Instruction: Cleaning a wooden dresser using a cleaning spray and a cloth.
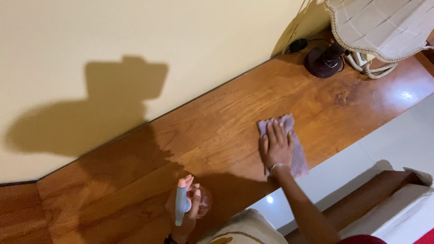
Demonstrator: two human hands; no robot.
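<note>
right hand flat, fingers spread, pressing mauve cleaning cloth onto long polished wooden shelf near front edge. left hand curled round clear spray bottle with grey trigger, held above shelf. dark-based lamp with pleated cream shade at far right end.

Lampshade cut off; cloth partly under right hand.
</note>
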